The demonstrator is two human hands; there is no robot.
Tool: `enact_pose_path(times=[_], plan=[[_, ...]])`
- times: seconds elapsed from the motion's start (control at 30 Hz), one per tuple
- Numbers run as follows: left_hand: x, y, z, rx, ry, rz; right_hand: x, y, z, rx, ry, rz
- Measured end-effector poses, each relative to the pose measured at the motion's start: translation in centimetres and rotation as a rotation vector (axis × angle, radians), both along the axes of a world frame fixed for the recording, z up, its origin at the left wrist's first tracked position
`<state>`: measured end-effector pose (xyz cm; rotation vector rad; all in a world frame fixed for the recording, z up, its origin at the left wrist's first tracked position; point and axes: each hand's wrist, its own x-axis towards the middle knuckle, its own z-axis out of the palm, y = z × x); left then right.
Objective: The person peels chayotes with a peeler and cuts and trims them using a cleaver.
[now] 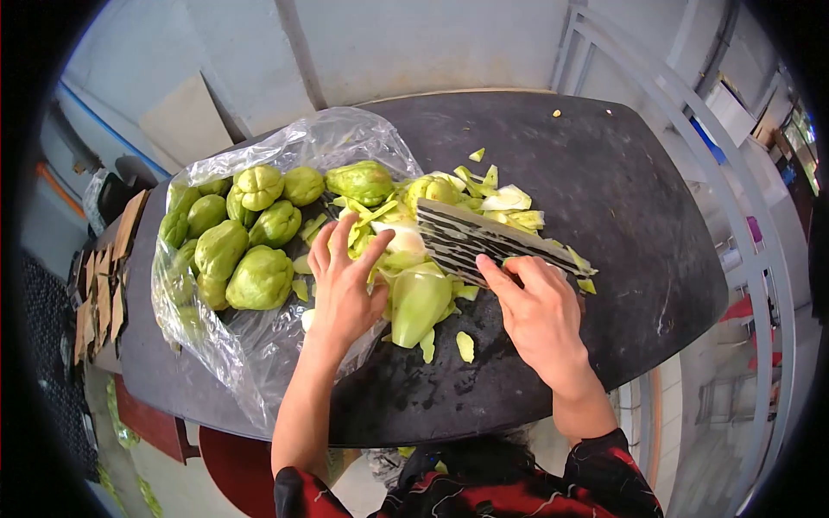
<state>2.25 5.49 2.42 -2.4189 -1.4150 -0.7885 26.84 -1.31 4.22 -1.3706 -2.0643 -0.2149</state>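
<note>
My right hand (542,312) grips a broad-bladed knife (471,242), its index finger stretched along the blade and the handle hidden inside the fist. The wide blade points left and away from me over chayote peelings, with dark streaks across its face. My left hand (347,281) hovers left of the blade with fingers spread and bent, apparently holding nothing. Between the hands, nearer me, lies a smooth, pale green peeled chayote (418,304). Peelings (509,200) are heaped behind and beside the blade, partly covering other chayotes.
Several whole chayotes (259,278) lie on an opened clear plastic bag (246,367) at the left of the dark table (639,224). Loose peel scraps (465,347) lie near the front. A metal railing (734,164) runs along the right, and a wall (432,43) stands behind.
</note>
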Motion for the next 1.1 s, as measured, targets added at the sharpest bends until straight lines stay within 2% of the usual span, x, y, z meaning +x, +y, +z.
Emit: enact_pose_path(times=[0.07,0.2,0.33,0.57,0.63,0.67,0.73,0.77,0.8,0.87,1.0,1.03,1.07,1.1], plan=[[0.1,-0.6,-0.5,-0.181,-0.159,-0.010,0.1,0.0,-0.2,0.023,0.002,-0.040],[3.5,-3.3,-0.5,-0.412,-0.015,0.093,0.1,0.4,-0.5,-0.049,0.055,-0.056],[5.8,-3.4,-2.8,-0.289,0.127,0.132,-0.2,0.5,-0.6,-0.095,0.106,-0.028],[6.9,-2.1,-2.0,-0.485,0.077,0.091,0.1,0.9,-0.6,-0.100,0.156,-0.003],[5.9,-1.7,-2.5,-0.455,-0.202,0.010,0.3,0.9,-0.5,-0.142,0.301,-0.006],[5.2,-1.3,-2.4,-0.453,-0.202,0.010,0.4,1.0,-0.4,-0.140,0.301,-0.005],[3.6,-0.1,-1.1,-0.951,-0.771,-0.062,0.6,1.0,0.0,-0.112,0.376,-0.006],[2.9,0.2,-1.2,-1.005,-0.897,-0.069,0.6,1.0,0.1,-0.125,0.422,0.004],[2.4,0.1,0.7,-1.229,-1.066,-0.034,0.6,1.0,0.1,-0.123,0.423,0.005],[1.1,0.5,0.0,-1.299,-1.398,-0.173,0.6,1.1,0.3,-0.125,0.444,0.015],[-0.8,0.0,0.6,-1.010,-1.983,-0.577,0.8,1.3,-0.1,-0.117,0.442,0.017],[-1.4,0.2,0.5,-1.080,-1.932,-0.515,0.8,1.4,-0.2,-0.103,0.435,0.023],[-2.1,0.4,0.4,-1.356,-1.956,-0.440,0.7,1.4,-0.2,-0.089,0.428,0.035],[-2.3,0.9,-1.2,-1.417,-2.020,-0.433,0.5,1.4,0.1,-0.088,0.424,0.050]])
